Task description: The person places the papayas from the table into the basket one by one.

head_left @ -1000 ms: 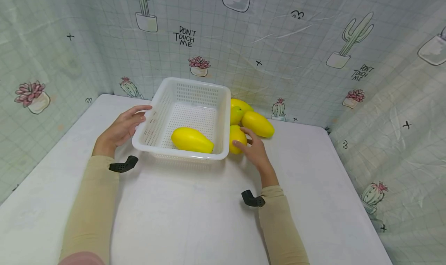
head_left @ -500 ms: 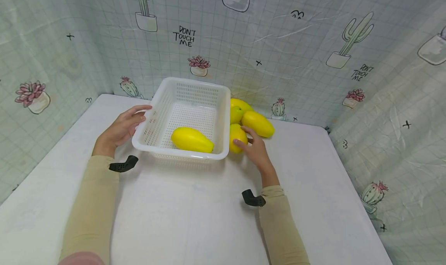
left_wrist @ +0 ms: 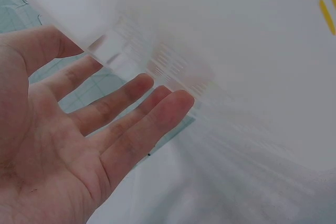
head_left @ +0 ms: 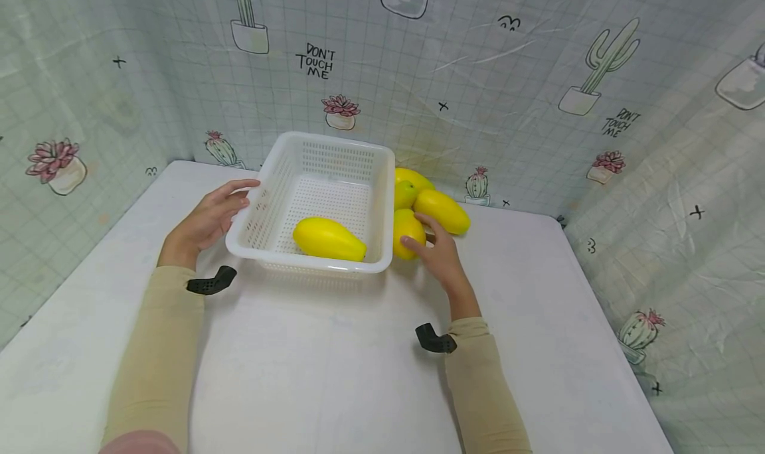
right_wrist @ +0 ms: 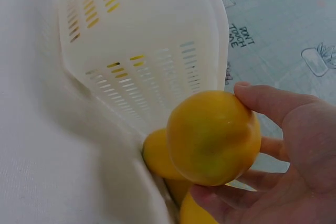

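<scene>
A white plastic basket (head_left: 382, 205) with slotted walls stands on the table, a yellow papaya-like fruit (head_left: 329, 239) lying inside near its front wall. At the basket's left side is my left hand (head_left: 206, 222); in the left wrist view its nearly straight fingers (left_wrist: 170, 111) touch the wall and rim. My right hand (head_left: 439, 251), outside the right wall, holds another smooth yellow papaya-like fruit (head_left: 408, 233) between thumb and fingers. The right wrist view shows this fruit (right_wrist: 212, 137) by its round end, tinged orange and green, overlapping the basket wall.
Behind the held fruit, several more yellow fruits lie together, among them a long one (head_left: 442, 213) and one with a greenish tip (head_left: 405, 193). A cactus-printed curtain (head_left: 502, 109) hangs along the back and sides of the white table (head_left: 323, 374).
My right hand and the yellow fruit in it have shifted slightly up in the head view, toward the back. My left hand and the basket have stayed in place.
</scene>
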The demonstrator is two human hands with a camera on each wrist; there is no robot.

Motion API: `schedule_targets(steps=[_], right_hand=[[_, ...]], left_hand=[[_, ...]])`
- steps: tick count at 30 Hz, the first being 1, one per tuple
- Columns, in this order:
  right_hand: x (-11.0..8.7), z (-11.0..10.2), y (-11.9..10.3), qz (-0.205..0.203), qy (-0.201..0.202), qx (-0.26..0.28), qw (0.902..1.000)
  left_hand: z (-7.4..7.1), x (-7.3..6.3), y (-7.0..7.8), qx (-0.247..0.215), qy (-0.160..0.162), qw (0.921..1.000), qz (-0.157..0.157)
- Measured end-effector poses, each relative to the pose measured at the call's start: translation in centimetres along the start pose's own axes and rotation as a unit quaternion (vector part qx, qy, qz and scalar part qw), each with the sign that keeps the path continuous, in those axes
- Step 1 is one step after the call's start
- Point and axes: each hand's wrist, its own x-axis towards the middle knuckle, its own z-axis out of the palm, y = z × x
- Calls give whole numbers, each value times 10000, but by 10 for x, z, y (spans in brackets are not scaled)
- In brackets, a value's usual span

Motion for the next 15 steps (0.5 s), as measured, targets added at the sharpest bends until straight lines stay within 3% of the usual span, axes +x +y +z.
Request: schedule_targets(steps=[15], right_hand=[[-1,-3,-2,-185,48,-73,9998]], left_hand=[[-1,1,-1,-24,21,10000,-27]])
